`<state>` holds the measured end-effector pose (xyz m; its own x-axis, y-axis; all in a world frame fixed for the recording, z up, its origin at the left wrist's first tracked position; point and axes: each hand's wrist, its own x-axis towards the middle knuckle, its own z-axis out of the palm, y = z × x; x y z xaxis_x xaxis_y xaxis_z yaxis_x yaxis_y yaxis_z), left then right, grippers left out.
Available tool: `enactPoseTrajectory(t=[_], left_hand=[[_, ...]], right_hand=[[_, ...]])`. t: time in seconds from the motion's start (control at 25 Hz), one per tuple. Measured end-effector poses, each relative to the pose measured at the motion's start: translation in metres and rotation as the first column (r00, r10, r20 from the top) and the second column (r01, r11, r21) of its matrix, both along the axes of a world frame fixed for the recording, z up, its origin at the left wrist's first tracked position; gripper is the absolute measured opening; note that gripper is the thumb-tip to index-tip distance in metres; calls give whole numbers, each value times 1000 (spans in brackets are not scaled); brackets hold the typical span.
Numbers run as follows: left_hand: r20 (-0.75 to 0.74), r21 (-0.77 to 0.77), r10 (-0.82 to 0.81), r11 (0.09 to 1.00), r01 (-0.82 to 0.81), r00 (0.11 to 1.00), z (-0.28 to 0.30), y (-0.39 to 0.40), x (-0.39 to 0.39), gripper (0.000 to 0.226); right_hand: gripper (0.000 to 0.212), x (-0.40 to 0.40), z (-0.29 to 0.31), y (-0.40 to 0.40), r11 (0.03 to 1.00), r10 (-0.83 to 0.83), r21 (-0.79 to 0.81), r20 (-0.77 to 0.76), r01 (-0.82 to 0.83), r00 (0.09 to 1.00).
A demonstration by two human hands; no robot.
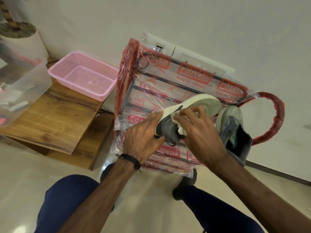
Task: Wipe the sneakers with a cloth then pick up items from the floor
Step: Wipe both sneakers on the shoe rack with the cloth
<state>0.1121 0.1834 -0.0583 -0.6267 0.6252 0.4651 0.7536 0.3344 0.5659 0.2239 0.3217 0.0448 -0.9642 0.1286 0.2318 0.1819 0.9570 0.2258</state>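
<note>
1. Shoe rack (168,76), still in its printed plastic wrap, against the wall. This is the landmark; every entry below is placed from it. It serves as my working surface at crouching height.

2. Wooden tabletop (55,115), low, left of the rack. It carries the containers, probably to receive what I later gather from the floor.

3. Clear plastic tub (25,84), far left of the rack on the tabletop, with blurred items inside that I cannot identify.

4. Pink basket (84,76), on the tabletop just beside the rack's left edge, nothing visible in it.

5. First sneaker (188,111), grey with a pale sole, on top of the rack, tipped on its side so that the upper faces me for wiping.

6. Second sneaker (234,130), at the rack's right end, opening toward me, parked within reach; I cannot tell whether it is wiped.

7. My left hand (143,130), over the rack's middle, fingers straight along the first sneaker's sole and heel, thumb beneath, bracing it against the rubbing.

8. My right hand (196,125), over the rack, fingers curled round the cloth, pressing it onto the upper.

9. Cloth (180,129), white, mostly hidden under my right hand, bunched to give a firm pad.

Judgement: wiping stage under way; floor pickup not yet begun.
</note>
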Motion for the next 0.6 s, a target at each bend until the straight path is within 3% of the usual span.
enactPoseTrajectory(t=[0.08, 0.24, 0.44, 0.6], left_hand=[[-10, 7, 8, 1000, -8, 1000, 0, 0, 1, 84], [-70, 14, 17, 1000, -16, 997, 1, -3, 0, 81], [14, 26, 11, 1000, -12, 1000, 3, 0, 2, 82], [-68, 7, 20, 1000, -20, 997, 5, -1, 1, 73]], right_hand=[[56, -1, 0, 0, 997, -67, -36, -42, 65, 997], [44, 10, -9, -20, 975, 223, -2, 95, -223, 970], [48, -6, 2, 10, 979, -129, -171, -80, 114, 988], [43, 3, -8, -27, 991, 131, -46, 50, -129, 990]])
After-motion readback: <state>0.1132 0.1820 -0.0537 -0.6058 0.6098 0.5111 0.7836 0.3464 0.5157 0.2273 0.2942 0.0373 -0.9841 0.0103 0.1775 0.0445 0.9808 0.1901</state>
